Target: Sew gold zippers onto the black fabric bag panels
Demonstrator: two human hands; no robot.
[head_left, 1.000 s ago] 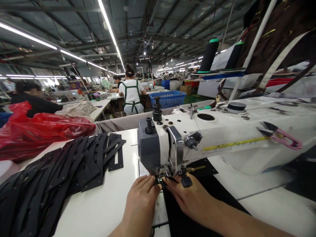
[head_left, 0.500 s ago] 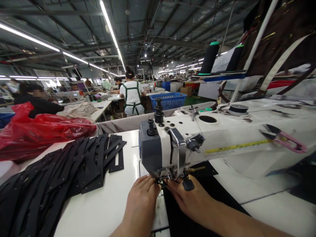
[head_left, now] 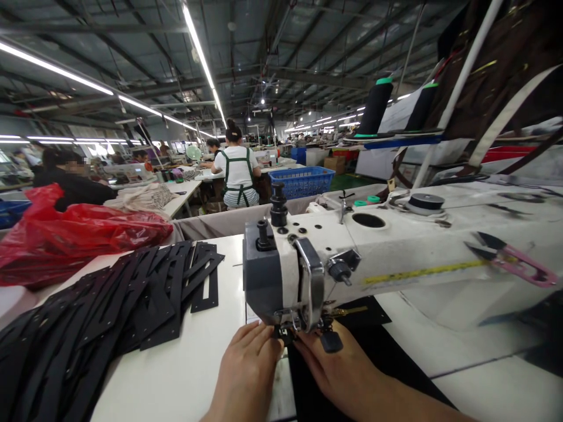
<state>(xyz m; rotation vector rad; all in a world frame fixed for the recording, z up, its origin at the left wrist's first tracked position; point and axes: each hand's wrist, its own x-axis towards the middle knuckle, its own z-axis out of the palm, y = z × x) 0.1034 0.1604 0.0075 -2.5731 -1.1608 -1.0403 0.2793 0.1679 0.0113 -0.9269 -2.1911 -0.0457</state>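
Both hands are close together under the head of a white and grey sewing machine [head_left: 264,275]. My left hand [head_left: 250,366] has its fingers bent and pressed together, the fingertips on the edge of the black material beside the presser foot. My right hand [head_left: 343,366] grips and presses down a black fabric panel [head_left: 396,351], its fingertips partly hidden behind the machine head. This panel runs under the right forearm towards me. A gold-coloured metal part [head_left: 352,310] shows on black material behind the right hand. The needle point is hard to make out.
Black cut pieces with slots [head_left: 145,293] lie heaped at left, near a red plastic bag [head_left: 88,234]. Pink-handled snips [head_left: 523,264] and a yellow measuring tape [head_left: 404,272] are on the machine arm. Black thread cones [head_left: 376,108] stand above. A co-worker [head_left: 237,170] sits ahead beside a blue basket [head_left: 301,181].
The view has shifted slightly, so the machine sits a little lower and further left. Both hands stay at the presser foot, with little visible movement of the fabric.
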